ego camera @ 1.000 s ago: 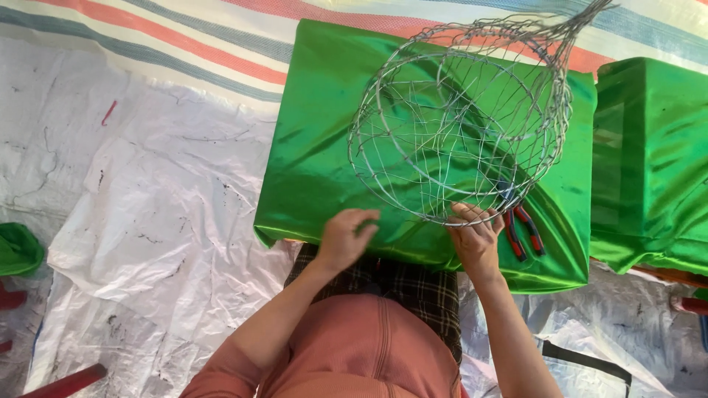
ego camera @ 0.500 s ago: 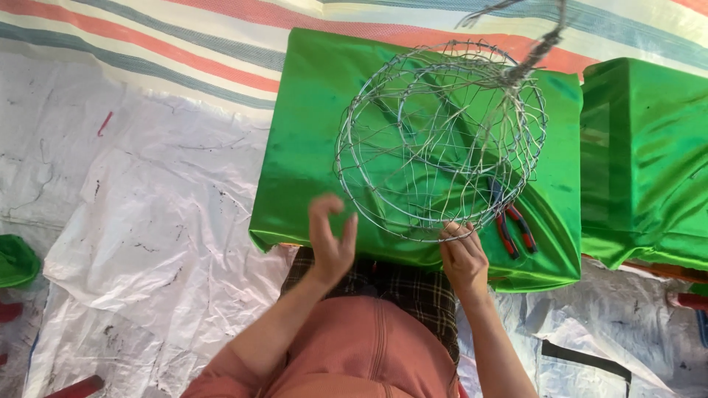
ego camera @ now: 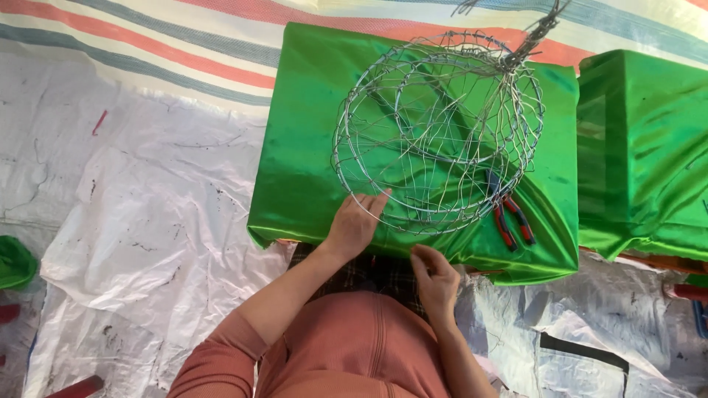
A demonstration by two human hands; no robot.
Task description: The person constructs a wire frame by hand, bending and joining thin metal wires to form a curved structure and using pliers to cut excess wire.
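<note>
Head view is showing a round wire frame (ego camera: 439,133) sitting on a bench draped in shiny green cloth (ego camera: 302,169), its twisted wire tail sticking up at the far rim. The left hand (ego camera: 354,225) is reaching to the near-left rim of the frame, fingers spread and lying on the wire — touching it, not clamped around it. The right hand (ego camera: 436,276) is hovering just below the near edge of the cloth, fingers loosely curled and holding nothing, a little apart from the frame. Red-handled pliers (ego camera: 509,217) are lying under the frame's near-right side, within easy reach of that hand. A second green-covered block (ego camera: 641,147) is standing just beside the first, and white plastic sheeting (ego camera: 140,221) is covering the floor around them.

To handle the frame well here, I would judge the left hand should be pinching one firm rim wire rather than the thin inner strands — those look springy and likely to bend — while the right hand is steadying the opposite near edge.
</note>
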